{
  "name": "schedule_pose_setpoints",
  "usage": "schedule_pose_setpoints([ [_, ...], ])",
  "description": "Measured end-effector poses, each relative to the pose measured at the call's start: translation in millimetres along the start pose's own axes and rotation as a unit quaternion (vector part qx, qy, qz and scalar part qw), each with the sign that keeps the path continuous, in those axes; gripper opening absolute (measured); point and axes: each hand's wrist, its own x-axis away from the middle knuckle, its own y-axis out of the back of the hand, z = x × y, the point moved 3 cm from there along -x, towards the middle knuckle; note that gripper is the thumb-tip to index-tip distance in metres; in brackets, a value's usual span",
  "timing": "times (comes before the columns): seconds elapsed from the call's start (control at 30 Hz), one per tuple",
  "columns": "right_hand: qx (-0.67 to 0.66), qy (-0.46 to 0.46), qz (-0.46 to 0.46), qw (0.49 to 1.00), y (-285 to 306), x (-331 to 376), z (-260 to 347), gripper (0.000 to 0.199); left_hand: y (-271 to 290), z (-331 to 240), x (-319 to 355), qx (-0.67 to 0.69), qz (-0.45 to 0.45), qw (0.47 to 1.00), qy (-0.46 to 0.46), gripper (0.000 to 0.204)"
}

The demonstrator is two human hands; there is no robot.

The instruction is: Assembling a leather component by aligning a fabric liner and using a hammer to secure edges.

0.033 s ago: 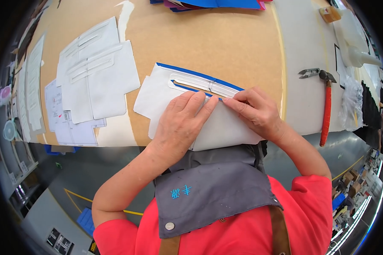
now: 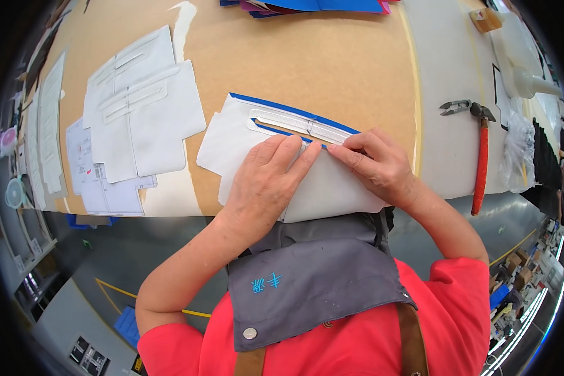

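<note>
Bench point(image 2: 332, 69) hasn't budged, so same spot.
My right grip point(image 2: 382, 166) pinches blue edging point(image 2: 276, 129); left grip point(image 2: 263, 182) spread on white panel point(image 2: 225, 141).

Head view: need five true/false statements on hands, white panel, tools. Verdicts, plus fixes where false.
1. The left hand and right hand both touch the white panel in front of the person. True.
2. The hammer lies to the left of that panel. False: the red-handled hammer lies to its right.
3. Blue edging runs along the panel's far edge. True.
4. The right hand grips the snips. False: the snips lie near the hammer's head; the right hand is at the panel's slot.
5. Two other white pieces overlap at the left. True.
</note>
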Motion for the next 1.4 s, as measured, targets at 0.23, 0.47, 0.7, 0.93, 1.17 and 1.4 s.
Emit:
schedule_pose_setpoints([
  [0.23,0.043,0.063,0.012,0.997,0,2,0,0.042,3,-1,-1,-0.010,0.014,1.000,-0.001,0.058],
  [0.47,0.046,0.050,0.018,0.998,5,-1,3,0.038,-1,-2,3,-0.029,0.022,0.999,-0.015,0.061],
  [0.7,-0.047,-0.024,0.014,0.999,7,5,-3,0.041,-3,-1,4,-0.036,0.017,0.999,-0.017,0.061],
  [0.93,0.001,0.040,0.010,0.999,6,11,-1,0.045,-3,-2,2,-0.024,0.014,1.000,-0.012,0.058],
  [1.17,0.040,0.088,0.017,0.995,8,9,4,0.046,-2,-16,-4,-0.033,0.008,0.999,-0.023,0.056],
  [1.4,-0.027,-0.019,-0.013,0.999,8,10,2,0.040,-11,-21,0,-0.032,0.003,0.999,-0.034,0.056],
])
